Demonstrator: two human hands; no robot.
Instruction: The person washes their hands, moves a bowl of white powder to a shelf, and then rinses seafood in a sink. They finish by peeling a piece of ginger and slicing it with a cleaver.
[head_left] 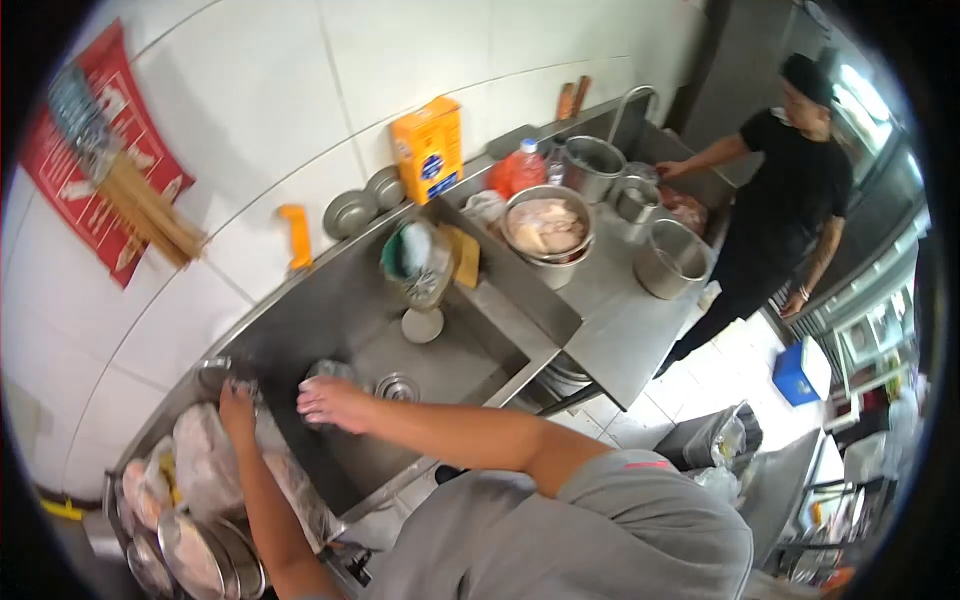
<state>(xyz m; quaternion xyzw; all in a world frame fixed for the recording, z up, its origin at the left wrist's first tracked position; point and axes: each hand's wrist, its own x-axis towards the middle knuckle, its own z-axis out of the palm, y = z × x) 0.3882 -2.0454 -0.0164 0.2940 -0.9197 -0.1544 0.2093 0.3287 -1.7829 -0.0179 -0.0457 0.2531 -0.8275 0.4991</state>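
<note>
White tiles line the wall behind one steel sink, with one drain in its floor. At its back edge stand one orange box and two round metal bowls; inside, near that edge, sits one container with green on it. Beyond the sink's right edge, one pot of pale meat stands on the steel counter, near one person in black. By the sink's left wall, the right hand bends over one small shiny item, fingers close together, touching it; whether they grip it cannot be told. At the left edge, the left hand is partly curled beside one metal fitting, its hold unclear. Blur and fingers hide the shiny item's long axis and direction.
</note>
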